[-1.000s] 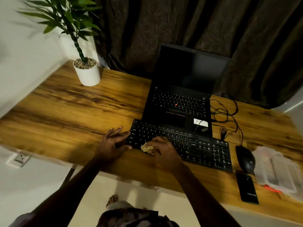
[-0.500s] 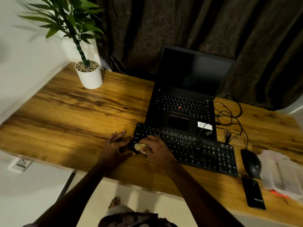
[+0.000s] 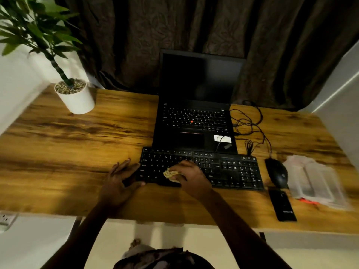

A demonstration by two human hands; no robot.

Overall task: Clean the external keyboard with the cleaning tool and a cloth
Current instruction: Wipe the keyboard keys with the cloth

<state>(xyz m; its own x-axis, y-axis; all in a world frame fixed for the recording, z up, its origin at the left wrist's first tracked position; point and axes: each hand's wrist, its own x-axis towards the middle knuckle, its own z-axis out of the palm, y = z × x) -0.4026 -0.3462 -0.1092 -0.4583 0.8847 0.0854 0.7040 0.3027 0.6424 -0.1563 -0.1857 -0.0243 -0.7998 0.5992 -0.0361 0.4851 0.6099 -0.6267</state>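
Note:
The black external keyboard (image 3: 229, 170) lies across the wooden desk (image 3: 64, 152) in front of an open black laptop (image 3: 196, 121). My right hand (image 3: 189, 176) presses down on the keyboard's left-middle keys, shut on a small crumpled yellowish cloth (image 3: 171, 174). At the keyboard's left end rests my left hand (image 3: 121, 178), fingers spread, thumb at the front edge, steadying it. I see no separate cleaning tool.
A black mouse (image 3: 276, 172) and tangled cables (image 3: 250, 129) sit right of the keyboard. A black phone (image 3: 282, 205) lies near the front edge beside a clear plastic package (image 3: 314, 183). A white potted plant (image 3: 74, 98) stands at the back left. Dark curtains hang behind.
My right hand with the cloth slid left toward the keyboard's left end, then back right along the keys. The left hand stayed at the left end. My head moved, shifting the view.

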